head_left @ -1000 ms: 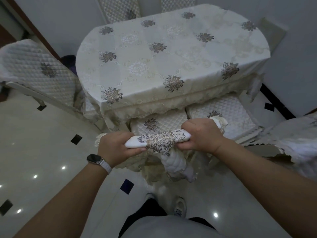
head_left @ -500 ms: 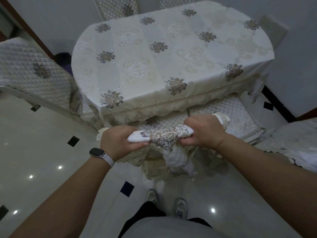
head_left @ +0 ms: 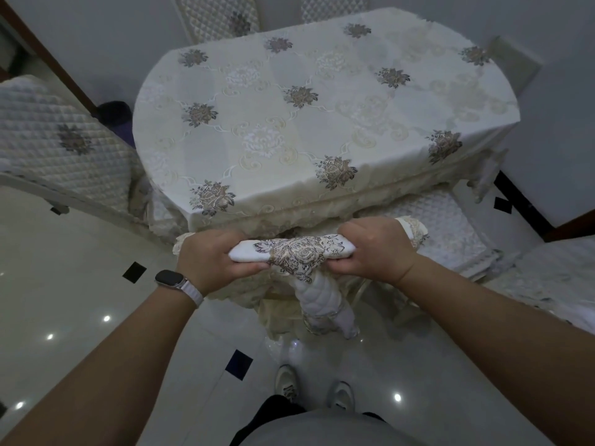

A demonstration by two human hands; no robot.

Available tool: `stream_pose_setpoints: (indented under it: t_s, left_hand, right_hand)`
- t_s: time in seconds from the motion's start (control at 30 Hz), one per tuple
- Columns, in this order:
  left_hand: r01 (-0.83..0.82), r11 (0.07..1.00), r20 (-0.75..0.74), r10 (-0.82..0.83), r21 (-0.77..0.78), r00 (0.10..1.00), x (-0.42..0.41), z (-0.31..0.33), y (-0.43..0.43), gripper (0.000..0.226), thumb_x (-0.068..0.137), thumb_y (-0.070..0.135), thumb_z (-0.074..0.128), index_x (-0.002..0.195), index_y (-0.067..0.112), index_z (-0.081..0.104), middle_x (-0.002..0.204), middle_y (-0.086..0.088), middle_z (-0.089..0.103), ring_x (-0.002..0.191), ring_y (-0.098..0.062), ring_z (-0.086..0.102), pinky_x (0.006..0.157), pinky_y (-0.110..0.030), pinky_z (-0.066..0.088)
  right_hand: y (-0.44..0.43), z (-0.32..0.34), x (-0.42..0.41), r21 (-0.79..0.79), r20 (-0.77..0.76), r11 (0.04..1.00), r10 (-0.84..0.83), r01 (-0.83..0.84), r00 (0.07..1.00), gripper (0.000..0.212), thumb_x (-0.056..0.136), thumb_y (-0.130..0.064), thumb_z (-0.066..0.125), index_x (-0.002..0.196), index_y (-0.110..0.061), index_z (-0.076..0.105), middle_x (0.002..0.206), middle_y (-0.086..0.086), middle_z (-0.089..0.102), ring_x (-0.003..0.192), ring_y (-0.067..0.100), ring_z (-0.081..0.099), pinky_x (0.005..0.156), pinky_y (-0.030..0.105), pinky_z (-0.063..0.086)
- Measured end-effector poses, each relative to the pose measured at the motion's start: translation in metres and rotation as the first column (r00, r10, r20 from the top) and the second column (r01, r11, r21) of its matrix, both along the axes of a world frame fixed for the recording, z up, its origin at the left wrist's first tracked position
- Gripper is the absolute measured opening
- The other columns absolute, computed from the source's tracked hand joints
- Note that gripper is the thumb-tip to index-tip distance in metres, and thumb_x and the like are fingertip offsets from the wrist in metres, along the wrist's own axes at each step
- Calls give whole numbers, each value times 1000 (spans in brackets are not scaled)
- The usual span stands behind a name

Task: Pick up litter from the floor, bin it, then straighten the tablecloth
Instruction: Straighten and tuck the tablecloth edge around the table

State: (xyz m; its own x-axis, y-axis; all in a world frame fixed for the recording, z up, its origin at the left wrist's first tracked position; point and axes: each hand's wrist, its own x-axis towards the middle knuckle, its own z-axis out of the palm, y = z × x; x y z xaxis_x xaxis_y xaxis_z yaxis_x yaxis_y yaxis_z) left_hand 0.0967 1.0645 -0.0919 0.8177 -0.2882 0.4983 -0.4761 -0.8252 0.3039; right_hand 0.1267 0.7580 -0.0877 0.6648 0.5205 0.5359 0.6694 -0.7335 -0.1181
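A cream tablecloth (head_left: 322,123) with brown flower motifs lies flat over a rounded table, its lace hem hanging along the near edge. Just below that edge, my left hand (head_left: 212,262) and my right hand (head_left: 376,249) both grip the covered top of a chair back (head_left: 296,252), a white padded roll with a brown floral motif. My left hand holds its left end, my right hand its right end. A quilted cover hangs down from it. The chair's quilted seat (head_left: 450,226) lies partly under the table.
Another quilted chair (head_left: 48,133) stands at the left, and two chair backs (head_left: 219,14) stand behind the table. A dark object (head_left: 114,114) sits by the far left wall. Cloth-covered furniture (head_left: 553,278) is at the right. The glossy tiled floor (head_left: 80,268) spreads to the left; my shoes (head_left: 286,381) are below.
Both hands and the chair back have moved closer to the table's near edge. More of the quilted seats is now hidden under the tablecloth hem. The grip is unchanged.
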Motion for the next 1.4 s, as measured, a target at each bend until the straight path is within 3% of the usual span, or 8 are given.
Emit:
stream_pose_setpoints:
  t_s: [0.37, 0.53, 0.73, 0.9, 1.13, 1.27, 1.4]
  left_hand:
    - [-49, 999, -21, 49, -1, 999, 1, -10, -7, 64, 75, 76, 54, 73, 14, 71, 64, 0, 65, 57, -19, 62, 47, -32, 49]
    - [-57, 998, -20, 57, -1, 998, 6, -14, -13, 64, 75, 76, 54, 71, 14, 70, 62, 0, 63, 55, -18, 60, 46, -30, 47]
    - [-58, 998, 14, 58, 29, 998, 11, -21, -18, 60, 75, 74, 58, 72, 15, 70, 63, 1, 64, 56, -17, 60, 47, -27, 46]
    - [-62, 997, 27, 61, 40, 998, 11, -29, -26, 59, 76, 75, 57, 73, 18, 70, 66, 4, 65, 59, -13, 60, 50, -19, 41]
    - [-64, 997, 8, 64, 36, 998, 19, -35, -24, 59, 75, 76, 57, 71, 18, 68, 64, 4, 62, 57, -14, 57, 51, -18, 35]
    - [-44, 999, -26, 45, 32, 999, 22, -36, -21, 65, 76, 79, 53, 76, 16, 71, 68, 2, 66, 60, -16, 61, 51, -25, 46]
    - [-43, 999, -33, 44, 30, 998, 23, -39, -28, 65, 76, 78, 53, 75, 16, 72, 68, 1, 66, 60, -17, 61, 51, -26, 47]
  right_hand:
    - [-5, -3, 18, -42, -24, 998, 42, -43, 999, 46, 56, -52, 84, 63, -13, 62, 56, 0, 58, 48, 22, 57, 44, 24, 35]
    - [-8, -4, 27, -36, -70, 998, 52, -54, 996, 45, 58, -49, 84, 65, -11, 62, 57, 3, 59, 49, 25, 57, 42, 29, 41]
    - [-16, -6, 33, -41, -72, 997, 69, -72, 995, 46, 59, -50, 82, 62, -11, 58, 56, 3, 55, 46, 24, 54, 42, 28, 37]
    - [-24, -12, 35, -51, -114, 996, 65, -71, 991, 46, 65, -56, 68, 63, -11, 58, 58, 4, 55, 48, 25, 54, 43, 29, 38]
    - [-23, -18, 41, -56, -134, 995, 78, -86, 988, 46, 62, -53, 77, 62, -12, 55, 58, 4, 54, 48, 25, 52, 43, 30, 38]
    - [-20, -23, 44, -55, -127, 994, 85, -93, 988, 46, 59, -50, 80, 63, -11, 56, 58, 4, 54, 48, 25, 52, 43, 29, 37]
    - [-23, -27, 50, -55, -136, 992, 104, -112, 985, 47, 55, -46, 86, 62, -11, 56, 58, 4, 53, 49, 25, 51, 43, 29, 38]
